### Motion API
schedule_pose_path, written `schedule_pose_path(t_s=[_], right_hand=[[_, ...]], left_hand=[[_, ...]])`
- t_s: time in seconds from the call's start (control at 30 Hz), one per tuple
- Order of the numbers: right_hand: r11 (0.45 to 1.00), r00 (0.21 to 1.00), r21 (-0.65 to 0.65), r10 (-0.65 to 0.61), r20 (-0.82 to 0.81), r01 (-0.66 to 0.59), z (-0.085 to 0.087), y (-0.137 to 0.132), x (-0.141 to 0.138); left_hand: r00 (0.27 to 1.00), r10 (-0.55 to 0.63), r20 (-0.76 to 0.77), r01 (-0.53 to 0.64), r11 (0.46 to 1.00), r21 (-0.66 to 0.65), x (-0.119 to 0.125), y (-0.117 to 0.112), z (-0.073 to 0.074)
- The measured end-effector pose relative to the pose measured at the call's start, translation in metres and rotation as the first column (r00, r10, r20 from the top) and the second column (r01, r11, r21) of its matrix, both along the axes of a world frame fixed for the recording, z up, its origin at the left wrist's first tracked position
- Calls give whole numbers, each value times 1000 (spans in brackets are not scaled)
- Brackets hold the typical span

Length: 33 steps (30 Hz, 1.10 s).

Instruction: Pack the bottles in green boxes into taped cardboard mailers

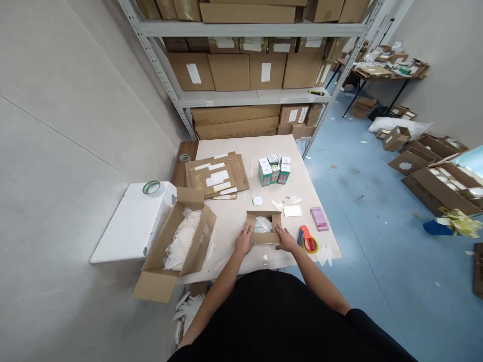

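A small brown cardboard box (265, 238) sits at the near edge of the table, its side flaps folded in. Through the gap between the flaps, white plastic wrapping (263, 224) shows inside. My left hand (243, 241) grips the box's left side, and my right hand (286, 239) grips its right side. Just right of my right hand lies an orange-red tape dispenser (307, 239) with yellow tape. A white card (293, 210) lies flat behind that hand. Farther back stand several green and white small cartons (274, 169).
To the left, a large open carton (206, 236) holds white plastic bags (183, 239). Flattened cardboard (199, 177) is stacked at the table's back left. A shelf rack (234, 97) full of boxes rises behind. Pink pads (320, 219) lie at the right edge; cartons (424, 193) cover the floor beyond.
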State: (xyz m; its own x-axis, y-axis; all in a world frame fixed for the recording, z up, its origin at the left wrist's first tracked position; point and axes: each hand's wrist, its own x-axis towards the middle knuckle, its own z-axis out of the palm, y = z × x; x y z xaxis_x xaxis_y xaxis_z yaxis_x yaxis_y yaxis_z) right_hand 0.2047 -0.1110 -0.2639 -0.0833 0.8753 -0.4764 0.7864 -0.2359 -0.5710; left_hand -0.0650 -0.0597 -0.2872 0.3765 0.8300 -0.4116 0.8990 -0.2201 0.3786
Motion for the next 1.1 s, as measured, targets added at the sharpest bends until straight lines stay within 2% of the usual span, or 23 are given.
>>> schedule_pose_path(t_s=[0.13, 0.2, 0.33, 0.47, 0.57, 0.63, 0.77, 0.83, 0.93, 1.1], right_hand=[[996, 997, 91, -2, -82, 9, -1, -6, 13], [993, 988, 109, -23, -151, 40, 2, -3, 21], [978, 972, 121, -149, -179, 172, 8, 13, 24], [912, 936, 225, -351, -4, 343, 2, 28, 10], [893, 903, 207, -422, 81, 399, -5, 32, 0], [889, 893, 180, -441, 86, 422, -9, 32, -3], [873, 883, 188, -467, 52, 450, -17, 32, -3], [854, 877, 227, -481, 4, 468, -21, 32, -2], [838, 874, 265, -484, -44, 477, -25, 32, -2], [882, 890, 151, -455, 25, 446, -18, 34, -6]], left_hand=[[999, -1, 32, 5, 994, -110, -6, 13, 14], [997, 40, 59, -33, 993, -114, -6, 19, 22], [984, 163, 72, -163, 987, 0, 4, 21, 31], [962, 268, 45, -272, 950, 155, 17, 10, 29], [937, 350, 1, -339, 908, 246, 24, 7, 30], [950, 312, -2, -298, 911, 284, 28, 12, 35], [997, 75, -34, -62, 956, 288, 37, 29, 43], [997, 21, -74, -1, 964, 265, 41, 34, 43], [994, -22, -105, 42, 979, 199, 43, 29, 35], [996, -21, -83, 29, 995, 96, 42, 11, 19]])
